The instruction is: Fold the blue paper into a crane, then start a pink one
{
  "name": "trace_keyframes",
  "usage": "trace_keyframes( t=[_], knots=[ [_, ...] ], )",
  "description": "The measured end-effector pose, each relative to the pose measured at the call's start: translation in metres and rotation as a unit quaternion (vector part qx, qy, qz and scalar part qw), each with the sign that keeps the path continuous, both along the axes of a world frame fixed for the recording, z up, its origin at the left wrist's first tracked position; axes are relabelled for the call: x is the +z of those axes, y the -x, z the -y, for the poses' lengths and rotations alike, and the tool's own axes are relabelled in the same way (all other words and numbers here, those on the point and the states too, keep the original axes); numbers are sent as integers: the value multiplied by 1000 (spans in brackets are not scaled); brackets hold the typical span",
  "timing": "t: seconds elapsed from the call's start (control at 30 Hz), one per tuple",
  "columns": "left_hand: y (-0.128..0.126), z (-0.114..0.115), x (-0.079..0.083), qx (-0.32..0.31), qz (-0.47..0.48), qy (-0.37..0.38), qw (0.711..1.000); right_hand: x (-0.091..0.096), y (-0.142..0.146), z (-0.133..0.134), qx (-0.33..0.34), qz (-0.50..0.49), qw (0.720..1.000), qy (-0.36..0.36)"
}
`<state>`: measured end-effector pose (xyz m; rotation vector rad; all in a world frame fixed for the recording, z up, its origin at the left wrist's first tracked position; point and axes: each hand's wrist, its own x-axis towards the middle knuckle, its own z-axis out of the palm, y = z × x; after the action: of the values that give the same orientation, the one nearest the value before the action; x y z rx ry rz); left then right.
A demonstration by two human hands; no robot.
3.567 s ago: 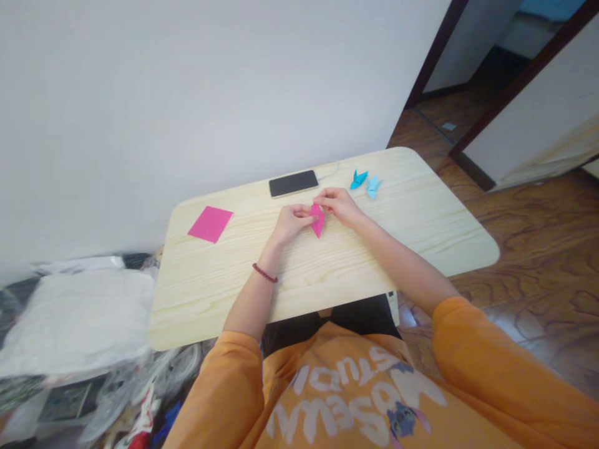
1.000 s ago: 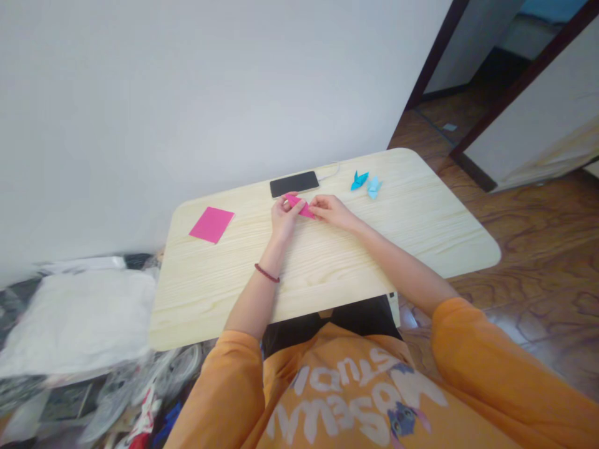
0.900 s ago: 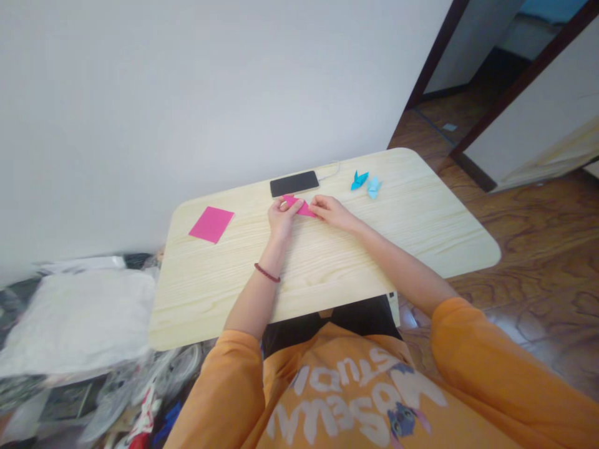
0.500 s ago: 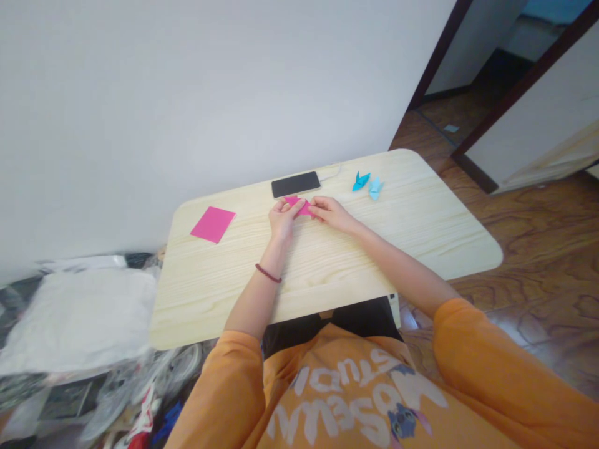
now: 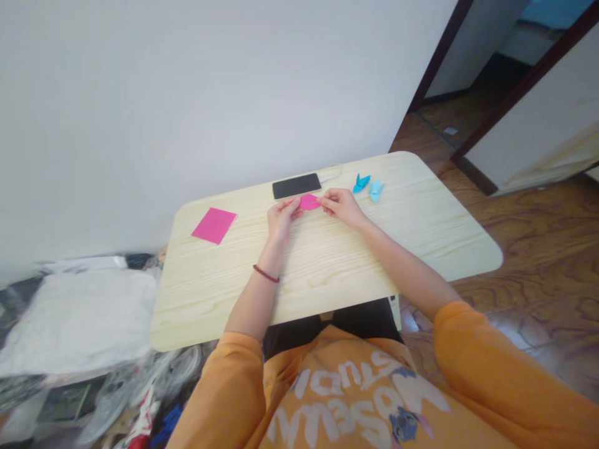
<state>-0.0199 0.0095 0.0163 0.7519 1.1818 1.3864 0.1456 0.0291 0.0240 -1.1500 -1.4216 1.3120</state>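
A small folded piece of pink paper (image 5: 309,202) is stretched between my two hands, just in front of the phone. My left hand (image 5: 281,218) pinches its left end between thumb and fingers. At the right end, the fingertips of my right hand (image 5: 341,204) are closed on it. Fingers hide both ends of the paper, and its exact folded shape is hard to make out. To the left, a flat pink square of paper (image 5: 214,226) lies on the table.
A black phone (image 5: 296,186) with a white cable lies along the table's (image 5: 224,293) wall side. Two folded paper figures, one teal (image 5: 360,183) and one light blue (image 5: 375,190), sit beyond my right hand. A white wall (image 5: 210,93) rises behind.
My right hand has moved a little to the right and up, away from my left. More of the pink paper now shows between them, lying flatter and wider.
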Motion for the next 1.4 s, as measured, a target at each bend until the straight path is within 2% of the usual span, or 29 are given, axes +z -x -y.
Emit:
trace_keyframes(
  t=[0.23,0.43,0.63,0.8,0.87,0.93,1.03,1.1,1.27,1.4],
  knots=[
    [3,-1,5,-25,6,32,999,-1,-6,-8,-41,-84,995,20],
    [10,-4,5,-52,24,39,998,-6,-11,-14,-18,-139,988,68],
    [5,-5,-3,-7,10,-17,1000,-6,-7,-9,-41,-146,983,102],
    [-3,0,-5,5,-23,-68,997,-9,-2,-5,-12,-131,987,96],
    [-4,1,-6,24,-31,-73,997,-9,-1,-4,-20,-85,995,53],
    [-6,3,-7,30,-41,-77,996,-9,-1,-3,-55,-21,998,-34],
    [-9,5,-6,23,-64,-87,994,-7,-1,0,-96,49,979,-172],
    [-11,6,-6,19,-77,-95,992,-6,-1,1,-99,68,966,-228],
    [-14,7,-8,7,-82,-106,991,-6,0,4,-107,87,941,-308],
    [-14,6,-11,-3,-104,-110,989,-8,0,4,-114,100,933,-325]
  ],
)
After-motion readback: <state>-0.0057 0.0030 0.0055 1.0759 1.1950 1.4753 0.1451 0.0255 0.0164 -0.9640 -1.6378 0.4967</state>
